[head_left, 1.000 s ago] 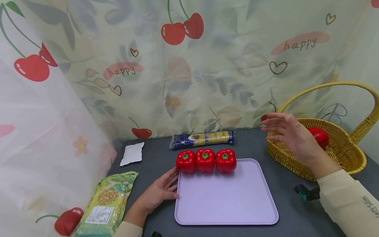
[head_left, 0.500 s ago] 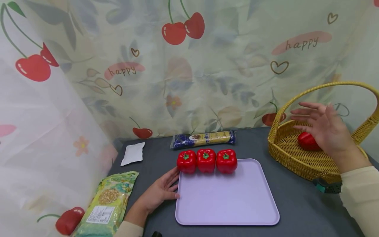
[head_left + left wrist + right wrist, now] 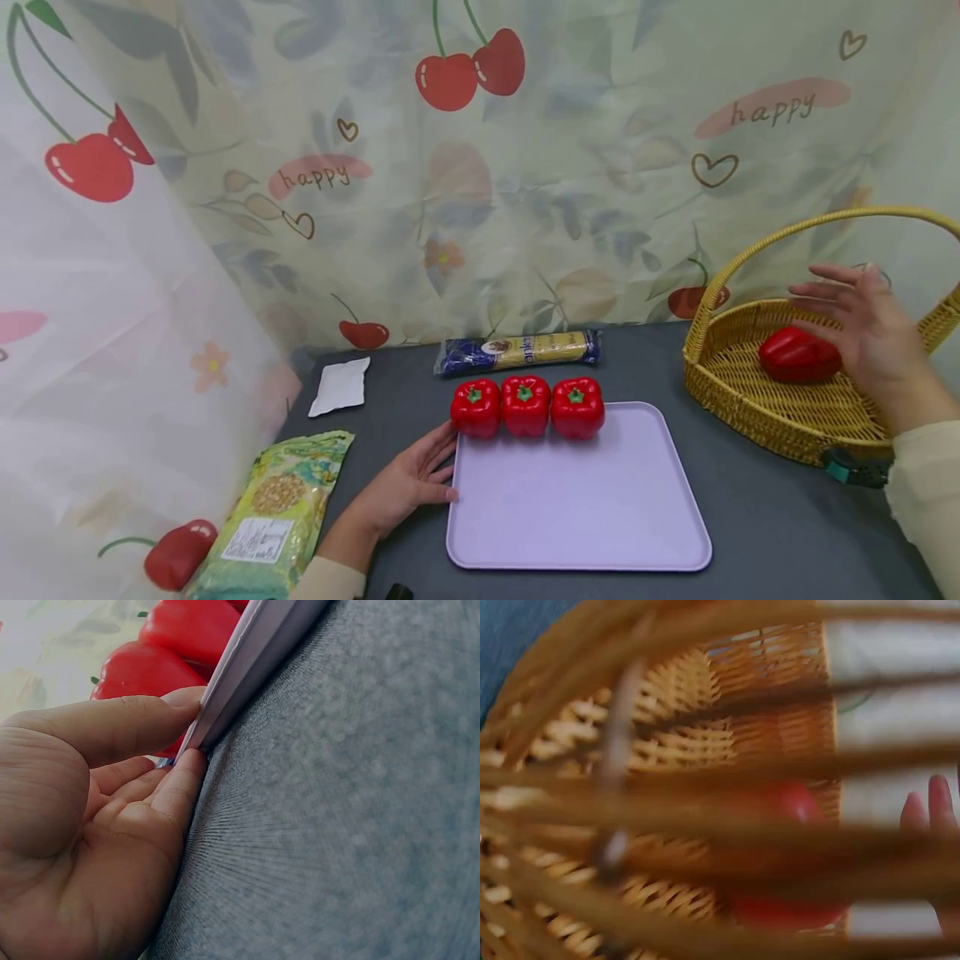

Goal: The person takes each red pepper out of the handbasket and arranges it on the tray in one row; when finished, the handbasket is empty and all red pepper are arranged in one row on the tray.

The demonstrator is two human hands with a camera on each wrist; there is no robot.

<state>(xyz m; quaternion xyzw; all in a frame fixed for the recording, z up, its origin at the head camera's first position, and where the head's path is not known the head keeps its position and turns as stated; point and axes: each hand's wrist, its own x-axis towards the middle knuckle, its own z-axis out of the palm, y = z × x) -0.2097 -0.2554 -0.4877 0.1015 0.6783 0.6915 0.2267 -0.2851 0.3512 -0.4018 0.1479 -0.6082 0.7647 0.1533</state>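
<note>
Three red bell peppers (image 3: 527, 407) stand side by side along the far edge of a lilac tray (image 3: 585, 508). My left hand (image 3: 408, 481) rests against the tray's left edge with extended fingers. In the left wrist view, thumb and fingertips touch the tray's rim (image 3: 217, 694). Over the right side of a wicker basket (image 3: 750, 408) hovers my right hand (image 3: 873, 342), its fingers loosely bent and holding nothing. Another red bell pepper (image 3: 798, 356) lies on its side in the basket, partly behind that hand. Blurred basket strands cross the right wrist view, with the pepper (image 3: 780, 907) behind them.
A pasta packet (image 3: 517, 352) lies behind the tray. On the left are a white sachet (image 3: 339, 387) and a green-yellow bag of grain (image 3: 273, 508). The basket's tall handle (image 3: 825, 221) arches over the right hand's area. A printed curtain (image 3: 465, 208) hangs behind the table.
My right hand has moved right, from the basket's left part to its right side, uncovering more of the pepper inside. My left hand stays at the tray's edge.
</note>
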